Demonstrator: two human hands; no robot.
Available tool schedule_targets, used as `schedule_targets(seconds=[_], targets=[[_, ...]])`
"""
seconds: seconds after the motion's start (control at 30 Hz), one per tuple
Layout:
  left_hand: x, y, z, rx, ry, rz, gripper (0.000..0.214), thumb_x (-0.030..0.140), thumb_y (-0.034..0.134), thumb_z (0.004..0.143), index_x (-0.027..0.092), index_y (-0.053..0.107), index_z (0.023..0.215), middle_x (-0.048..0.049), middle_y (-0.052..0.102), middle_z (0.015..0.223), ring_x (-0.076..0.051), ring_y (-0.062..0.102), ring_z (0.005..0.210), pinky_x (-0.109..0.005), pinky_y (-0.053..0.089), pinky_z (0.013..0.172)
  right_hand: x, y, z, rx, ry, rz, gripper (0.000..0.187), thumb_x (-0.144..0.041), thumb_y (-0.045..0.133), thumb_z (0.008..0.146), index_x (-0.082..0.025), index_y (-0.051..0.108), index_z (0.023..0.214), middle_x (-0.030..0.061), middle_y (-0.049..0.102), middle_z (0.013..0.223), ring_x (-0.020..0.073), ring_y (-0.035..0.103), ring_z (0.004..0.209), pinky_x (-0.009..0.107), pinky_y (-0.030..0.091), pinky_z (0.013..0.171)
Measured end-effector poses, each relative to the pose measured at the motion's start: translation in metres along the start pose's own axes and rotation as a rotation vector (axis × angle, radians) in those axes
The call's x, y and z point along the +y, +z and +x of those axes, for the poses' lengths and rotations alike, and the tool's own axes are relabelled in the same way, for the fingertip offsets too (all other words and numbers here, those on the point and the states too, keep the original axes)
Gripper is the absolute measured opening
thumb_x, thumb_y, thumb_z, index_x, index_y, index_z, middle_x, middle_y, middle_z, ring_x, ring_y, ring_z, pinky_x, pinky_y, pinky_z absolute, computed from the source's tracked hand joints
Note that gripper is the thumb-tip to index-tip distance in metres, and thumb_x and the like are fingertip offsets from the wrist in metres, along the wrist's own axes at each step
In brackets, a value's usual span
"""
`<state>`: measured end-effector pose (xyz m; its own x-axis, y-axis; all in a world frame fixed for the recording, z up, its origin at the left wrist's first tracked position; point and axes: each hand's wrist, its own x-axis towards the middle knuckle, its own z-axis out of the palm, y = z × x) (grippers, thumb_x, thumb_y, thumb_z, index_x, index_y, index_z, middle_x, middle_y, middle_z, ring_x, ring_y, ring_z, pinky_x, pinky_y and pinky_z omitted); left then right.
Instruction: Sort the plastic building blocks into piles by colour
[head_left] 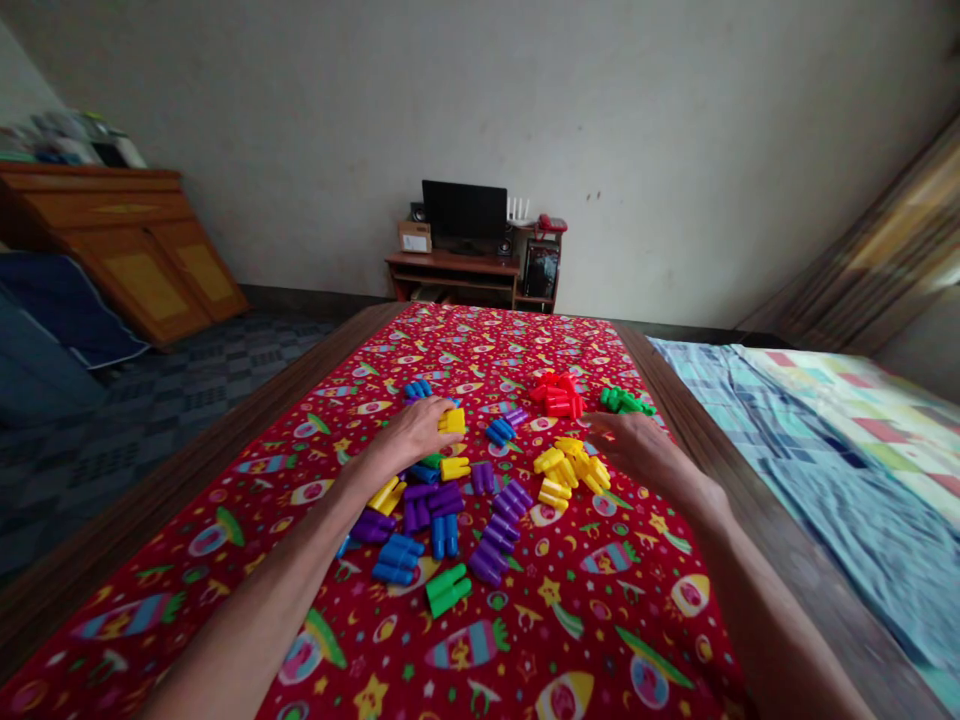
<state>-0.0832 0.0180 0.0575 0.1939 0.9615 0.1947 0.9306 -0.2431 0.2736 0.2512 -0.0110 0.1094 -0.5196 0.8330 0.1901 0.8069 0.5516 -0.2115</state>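
Several plastic building blocks in yellow, purple, blue, green and red lie scattered on a red patterned cloth (525, 650) over a table. My left hand (409, 432) reaches forward with its fingers curled over a yellow block (453, 420), next to blue blocks (417, 389). My right hand (634, 445) rests palm down beside a cluster of yellow blocks (570, 468), its fingers partly spread, holding nothing I can see. Red blocks (559, 395) and green blocks (625, 402) lie just beyond it. Purple blocks (499, 530) and a green block (448, 588) lie nearer to me.
The table's wooden edge (705, 430) runs along both sides. A bed with a checked sheet (825, 450) stands to the right. A wooden cabinet (127, 250) is at the left, and a desk with a monitor (465, 215) stands against the far wall.
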Motion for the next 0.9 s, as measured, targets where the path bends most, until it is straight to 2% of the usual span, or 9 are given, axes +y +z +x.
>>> schedule_targets(seconds=[0.1,0.23,0.33,0.4,0.5,0.57,0.63,0.73,0.9], targets=[[0.035,-0.005,-0.007,-0.023,0.024,-0.402,0.047,0.047,0.067,0.075,0.016,0.065,0.11,-0.007,0.071,0.095,-0.023,0.066,0.085,-0.031,0.051,0.076,-0.018,0.002,0.001,0.147,-0.063,0.16,0.028,-0.025,0.048,0.093,-0.016,0.066,0.112,0.0095,0.072,0.09,0.0162,0.065,0.07,0.025,0.045,0.063],[0.082,0.001,-0.025,-0.238,0.143,-0.843,0.05,0.055,0.057,0.083,0.014,0.066,0.11,-0.0048,0.072,0.089,-0.019,0.066,0.077,-0.027,0.051,0.067,-0.045,0.022,0.007,0.165,-0.374,0.321,0.039,-0.026,0.052,0.092,-0.023,0.054,0.131,0.0118,0.064,0.121,0.021,0.063,0.102,0.031,0.051,0.081],[0.096,0.007,-0.035,-0.332,0.193,-0.862,0.048,0.053,0.046,0.091,0.014,0.068,0.107,-0.0041,0.072,0.081,-0.019,0.066,0.072,-0.026,0.05,0.064,-0.048,0.026,0.01,0.106,-0.407,0.324,0.028,-0.019,0.05,0.093,-0.02,0.063,0.118,0.0106,0.07,0.104,0.0184,0.065,0.091,0.028,0.05,0.076],[0.091,0.007,-0.034,-0.29,0.227,-0.689,0.045,0.052,0.048,0.091,0.017,0.068,0.11,-0.0058,0.073,0.09,-0.021,0.067,0.081,-0.028,0.051,0.07,-0.038,0.018,0.009,0.046,-0.293,0.289,0.022,-0.019,0.053,0.091,-0.018,0.068,0.107,0.008,0.072,0.091,0.0153,0.065,0.076,0.024,0.047,0.066],[0.065,0.002,-0.024,-0.092,0.212,-0.256,0.039,0.045,0.056,0.088,0.019,0.067,0.115,-0.0099,0.071,0.109,-0.027,0.064,0.1,-0.034,0.048,0.088,-0.014,0.004,0.005,-0.149,-0.139,0.221,0.019,-0.022,0.059,0.087,-0.019,0.072,0.101,0.0057,0.073,0.087,0.0147,0.065,0.07,0.023,0.045,0.062],[0.041,-0.005,-0.016,0.013,0.139,-0.003,0.034,0.037,0.056,0.089,0.018,0.066,0.115,-0.0111,0.069,0.113,-0.028,0.062,0.107,-0.036,0.044,0.096,0.002,0.001,0.001,-0.305,-0.09,0.195,0.019,-0.025,0.06,0.086,-0.021,0.073,0.099,0.0054,0.074,0.088,0.0168,0.067,0.074,0.024,0.046,0.065],[0.017,-0.012,-0.011,0.049,0.015,0.171,0.032,0.032,0.054,0.089,0.018,0.065,0.116,-0.0112,0.068,0.114,-0.027,0.061,0.109,-0.036,0.043,0.097,0.013,0.007,-0.002,-0.369,-0.064,0.171,0.02,-0.027,0.061,0.085,-0.022,0.073,0.099,0.0055,0.074,0.09,0.0187,0.067,0.08,0.026,0.047,0.068],[-0.012,-0.019,-0.014,-0.011,-0.134,0.3,0.033,0.035,0.054,0.088,0.018,0.064,0.115,-0.0107,0.068,0.111,-0.026,0.062,0.107,-0.032,0.045,0.093,0.021,0.02,-0.004,-0.305,-0.057,0.157,0.026,-0.027,0.063,0.083,-0.024,0.069,0.108,0.0054,0.071,0.099,0.0189,0.065,0.089,0.027,0.048,0.075],[-0.031,-0.01,-0.019,-0.083,-0.181,0.338,0.035,0.034,0.06,0.084,0.017,0.063,0.115,-0.0135,0.07,0.103,-0.03,0.064,0.102,-0.035,0.047,0.086,0.012,0.018,0.001,-0.141,-0.093,0.115,0.025,-0.025,0.056,0.088,-0.02,0.065,0.111,0.0082,0.069,0.103,0.0189,0.064,0.093,0.028,0.047,0.077]])
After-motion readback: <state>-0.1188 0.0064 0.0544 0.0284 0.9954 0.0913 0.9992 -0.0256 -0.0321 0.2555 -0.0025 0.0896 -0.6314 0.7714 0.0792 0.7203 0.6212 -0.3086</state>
